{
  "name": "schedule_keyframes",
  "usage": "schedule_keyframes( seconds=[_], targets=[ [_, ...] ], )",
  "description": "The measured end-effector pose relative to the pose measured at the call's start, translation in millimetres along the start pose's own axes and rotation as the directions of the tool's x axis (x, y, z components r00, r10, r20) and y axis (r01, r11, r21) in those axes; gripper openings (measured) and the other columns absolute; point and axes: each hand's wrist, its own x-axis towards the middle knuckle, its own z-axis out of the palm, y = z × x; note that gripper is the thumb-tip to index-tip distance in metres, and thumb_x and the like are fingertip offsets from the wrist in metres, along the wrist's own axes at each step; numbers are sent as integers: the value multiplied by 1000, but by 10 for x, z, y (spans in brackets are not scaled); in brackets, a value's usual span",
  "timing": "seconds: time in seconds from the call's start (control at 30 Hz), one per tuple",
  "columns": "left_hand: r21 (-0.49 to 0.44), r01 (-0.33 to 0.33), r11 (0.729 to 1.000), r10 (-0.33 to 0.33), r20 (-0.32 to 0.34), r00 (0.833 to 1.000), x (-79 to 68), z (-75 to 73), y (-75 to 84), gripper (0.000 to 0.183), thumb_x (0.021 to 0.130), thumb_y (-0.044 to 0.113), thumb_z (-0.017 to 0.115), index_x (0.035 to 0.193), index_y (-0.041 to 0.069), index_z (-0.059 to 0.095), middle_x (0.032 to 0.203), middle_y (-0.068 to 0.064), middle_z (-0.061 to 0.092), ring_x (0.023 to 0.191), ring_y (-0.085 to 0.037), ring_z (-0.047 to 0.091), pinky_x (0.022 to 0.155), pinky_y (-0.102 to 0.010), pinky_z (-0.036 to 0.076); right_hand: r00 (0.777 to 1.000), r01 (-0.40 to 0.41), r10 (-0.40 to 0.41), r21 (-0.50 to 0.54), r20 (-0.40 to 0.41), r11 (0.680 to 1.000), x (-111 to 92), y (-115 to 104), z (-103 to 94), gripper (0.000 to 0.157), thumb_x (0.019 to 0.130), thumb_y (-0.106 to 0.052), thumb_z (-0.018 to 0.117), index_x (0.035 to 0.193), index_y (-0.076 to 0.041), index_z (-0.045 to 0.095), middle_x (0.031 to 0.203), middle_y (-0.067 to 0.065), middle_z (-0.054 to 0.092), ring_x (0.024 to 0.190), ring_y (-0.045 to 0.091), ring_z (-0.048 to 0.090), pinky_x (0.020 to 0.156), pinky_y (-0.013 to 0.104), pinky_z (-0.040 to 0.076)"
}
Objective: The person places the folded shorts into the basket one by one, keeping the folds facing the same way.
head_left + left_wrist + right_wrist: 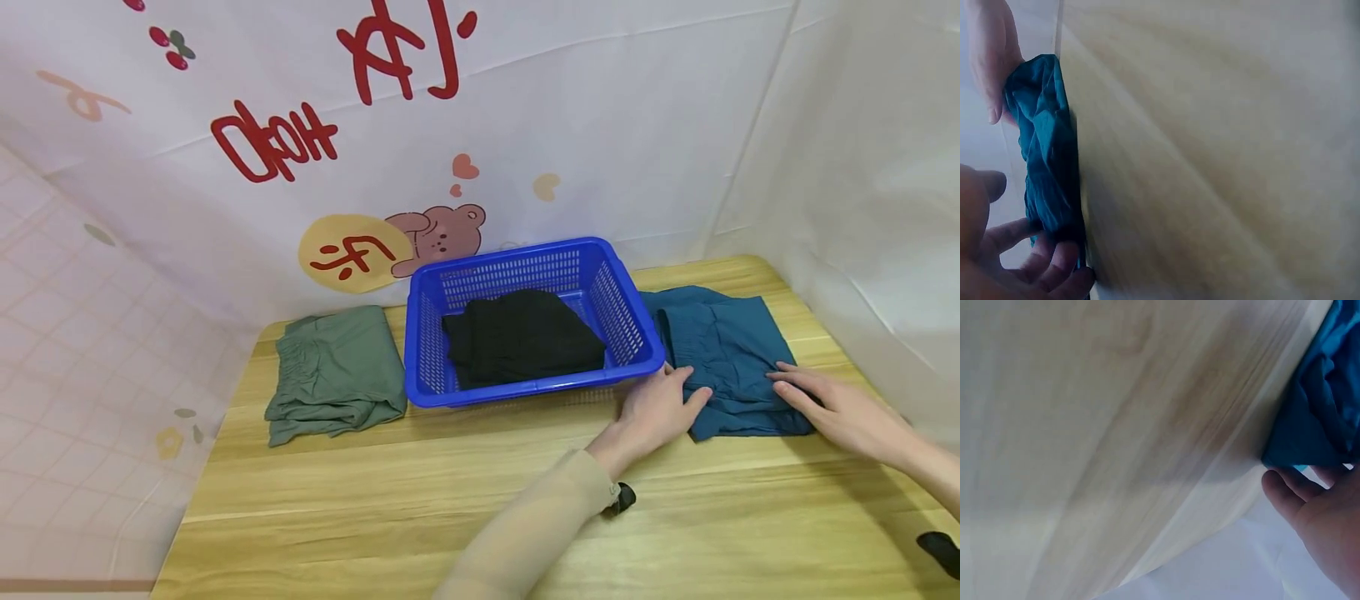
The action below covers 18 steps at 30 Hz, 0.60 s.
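Note:
A folded pair of teal pants [731,350] lies on the table to the right of a blue plastic basket [525,387]. My left hand [656,412] touches its left edge, close by the basket's front right corner. In the left wrist view, those fingers [1063,259] are lightly bent against the cloth, with the thumb apart. At the opposite edge rests my right hand [843,408], its fingertips on the fabric. The right wrist view shows the right fingers [1285,494] beside a corner of the teal cloth. Inside the basket lies a folded black garment [525,337].
Left of the basket, a folded grey-green pair of pants [337,371] with a gathered waistband lies on the wooden table [360,500]. A white printed curtain [600,108] hangs behind the table and along both sides.

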Motion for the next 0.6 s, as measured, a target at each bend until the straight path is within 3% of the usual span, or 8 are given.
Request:
schedule_keyframes(
  seconds=[0.07, 0.27, 0.3, 0.37, 0.43, 0.53, 0.57, 0.6],
  targets=[
    [6, -2, 1000, 2, -30, 1000, -38, 1, 8, 46, 109, 55, 48, 144, 32, 65, 139, 10, 68, 126, -1, 63, 97, -16, 54, 1000, -13, 12, -20, -4, 1000, -34, -12, -22, 50, 113, -31, 48, 142, 8, 59, 147, 41, 53, 132, 64, 48, 107, 54, 42],
    [-41, 12, 999, -15, -76, 997, -171, 8, 14, 39, 109, 53, 49, 134, 34, 72, 161, 6, 51, 148, -9, 51, 107, -20, 52, 997, -54, 55, -18, 53, 998, -83, -32, -135, 47, 113, -29, 47, 133, 9, 67, 136, 41, 61, 118, 58, 63, 81, 45, 58],
    [-63, 15, 998, -19, -73, 997, -192, 10, 14, 38, 108, 52, 51, 134, 34, 72, 165, 5, 46, 150, -11, 49, 109, -22, 52, 996, -66, 66, -4, 67, 998, -88, -33, -158, 48, 114, -29, 46, 131, 9, 68, 135, 42, 62, 117, 56, 64, 80, 50, 58],
    [-103, 21, 994, -28, -65, 998, -230, 14, 14, 37, 108, 51, 53, 134, 33, 72, 171, 2, 38, 152, -16, 49, 110, -24, 52, 994, -93, 92, 11, 56, 996, -89, -29, -190, 45, 113, -30, 49, 126, 7, 71, 129, 39, 66, 99, 30, 75, 70, 35, 58],
    [-133, 25, 991, -34, -62, 997, -256, 21, 11, 35, 107, 50, 54, 132, 33, 72, 173, 2, 34, 151, -17, 50, 111, -24, 52, 993, -114, 113, 21, 25, 993, -86, -25, -206, 41, 111, -29, 54, 120, 6, 73, 121, 37, 71, 81, 2, 69, 63, 21, 51],
    [-181, 24, 983, -39, -74, 996, -273, 24, 6, 32, 107, 47, 57, 126, 31, 75, 172, 1, 35, 149, -17, 53, 112, -24, 51, 992, -118, 119, 41, -34, 992, -80, -14, -180, 33, 105, -25, 64, 113, 6, 71, 108, 33, 73, 70, -21, 48, 60, 16, 46],
    [-196, 24, 980, -41, -80, 996, -272, 27, 3, 30, 106, 46, 57, 123, 30, 76, 172, 1, 37, 149, -17, 52, 112, -24, 50, 990, -124, 127, 41, -55, 991, -78, -16, -160, 34, 103, -25, 69, 112, 8, 70, 106, 33, 73, 70, -24, 47, 60, 16, 47],
    [-216, 26, 976, -45, -84, 995, -272, 26, 2, 29, 106, 45, 58, 121, 29, 77, 170, 0, 39, 149, -17, 52, 113, -24, 50, 989, -127, 129, 36, -73, 991, -78, -19, -142, 36, 100, -25, 73, 112, 8, 68, 104, 33, 72, 69, -17, 53, 59, 17, 47]
  ],
)
